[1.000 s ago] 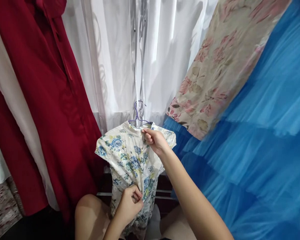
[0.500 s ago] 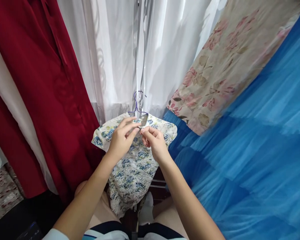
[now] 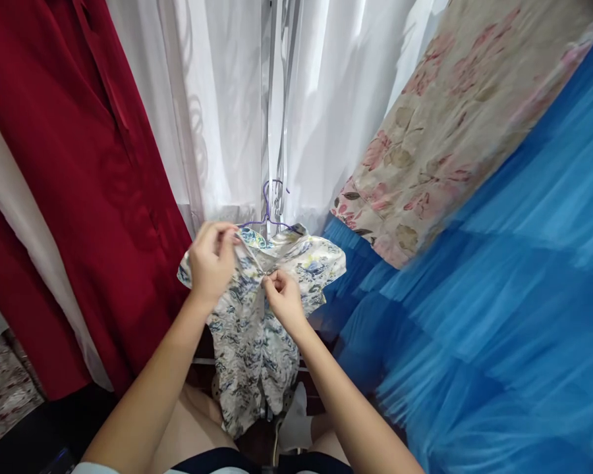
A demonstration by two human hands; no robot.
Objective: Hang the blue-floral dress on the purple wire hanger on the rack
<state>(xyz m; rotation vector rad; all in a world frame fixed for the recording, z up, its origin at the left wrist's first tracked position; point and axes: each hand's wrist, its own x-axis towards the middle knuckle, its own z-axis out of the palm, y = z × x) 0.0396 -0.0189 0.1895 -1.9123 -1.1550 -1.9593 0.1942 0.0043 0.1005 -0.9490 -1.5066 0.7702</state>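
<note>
Floral dress [image 3: 250, 342] close beside red gown [image 3: 79, 164]

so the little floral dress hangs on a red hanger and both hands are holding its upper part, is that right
Not quite: the hanger is purple, not red, as the head view shows. The rest holds: the floral dress hangs on it, and the left hand and the right hand both hold its upper part.
</note>
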